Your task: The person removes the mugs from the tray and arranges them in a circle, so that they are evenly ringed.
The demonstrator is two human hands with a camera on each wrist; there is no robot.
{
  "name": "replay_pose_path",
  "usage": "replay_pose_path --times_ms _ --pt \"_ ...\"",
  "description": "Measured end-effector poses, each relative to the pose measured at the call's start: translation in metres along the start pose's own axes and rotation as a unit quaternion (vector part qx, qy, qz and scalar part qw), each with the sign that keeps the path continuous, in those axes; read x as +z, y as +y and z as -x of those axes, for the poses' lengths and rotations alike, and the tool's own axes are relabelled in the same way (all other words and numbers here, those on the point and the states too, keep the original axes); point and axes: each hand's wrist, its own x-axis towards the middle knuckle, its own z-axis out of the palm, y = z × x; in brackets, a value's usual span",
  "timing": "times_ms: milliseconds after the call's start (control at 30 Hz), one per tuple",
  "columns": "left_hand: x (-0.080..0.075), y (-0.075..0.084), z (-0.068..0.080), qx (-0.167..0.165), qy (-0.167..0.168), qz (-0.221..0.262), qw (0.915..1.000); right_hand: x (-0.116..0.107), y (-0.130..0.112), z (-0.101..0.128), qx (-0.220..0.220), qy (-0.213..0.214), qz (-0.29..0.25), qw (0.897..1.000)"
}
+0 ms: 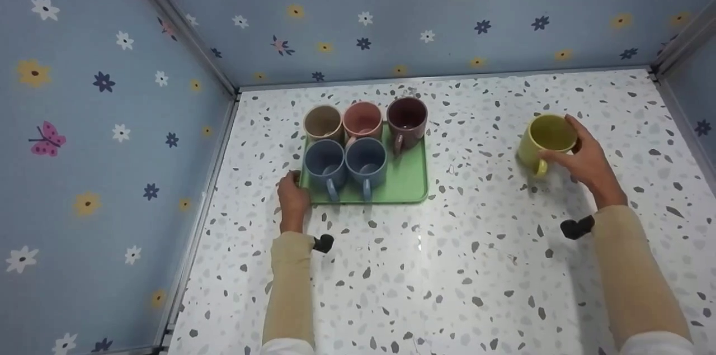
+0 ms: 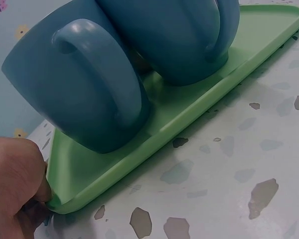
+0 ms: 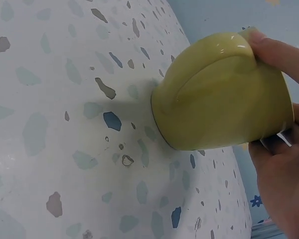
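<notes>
yellow mug: glazed ceramic by its look, glossy, with bright highlights along the handle in the right wrist view; smooth all over.
blue mugs: smooth, with a soft satin sheen, less shiny than the yellow one.
beige mug, pink mug, dark purple mug: smooth, dull sheen.
green tray: plastic-looking, matt, smooth, with a rounded rim.
counter: smooth speckled terrazzo-pattern surface, faintly reflective.
walls: flat, matt printed covering with flowers and butterflies.
corner posts: grey metal, brushed look.
sleeves: beige cloth, matt.
</notes>
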Motion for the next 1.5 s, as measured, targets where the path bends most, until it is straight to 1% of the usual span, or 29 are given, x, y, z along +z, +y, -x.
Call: replay_pose_path --times_ms 267,467,633,733,833,933,1000,1067,1200,1333,1500 --pt "0.001 -0.005 0.000 -0.004 0.000 0.001 1.0000 -0.003 -0.006 -0.004 -0.001 -0.033 0.037 0.999" --pt "0.001 -0.005 -0.001 0.001 0.000 0.001 1.0000 -0.008 -0.012 -0.006 0.017 -0.064 0.048 0.997" --pt "0.001 -0.005 -0.002 0.002 0.000 0.001 1.0000 -0.009 -0.013 -0.008 0.015 -0.071 0.060 0.996" --pt "0.001 -0.005 -0.002 0.002 0.000 0.003 1.0000 -0.009 -0.014 -0.007 0.010 -0.061 0.068 0.996" --pt "0.002 -0.005 -0.002 -0.002 -0.001 0.009 1.0000 -0.009 -0.018 -0.004 -0.004 -0.036 0.073 0.997" --pt "0.001 -0.003 -0.002 -0.010 -0.005 0.012 0.9999 -0.008 -0.025 -0.003 -0.024 -0.007 0.058 0.998" --pt "0.000 -0.002 -0.003 -0.013 -0.006 0.008 0.9999 -0.007 -0.031 -0.001 -0.026 0.009 0.043 0.999" --pt "-0.001 -0.001 -0.003 -0.018 -0.007 0.004 0.9998 -0.005 -0.037 -0.001 -0.030 0.021 0.030 0.999" --pt "-0.002 0.002 -0.003 -0.024 -0.012 0.000 0.9996 0.000 -0.048 -0.001 -0.048 0.043 0.022 0.998" --pt "-0.003 0.003 -0.004 -0.028 -0.016 0.004 0.9995 0.007 -0.061 -0.005 -0.068 0.056 0.011 0.996" --pt "-0.003 0.004 -0.004 -0.031 -0.019 0.002 0.9993 0.018 -0.076 -0.009 -0.084 0.055 0.009 0.995"
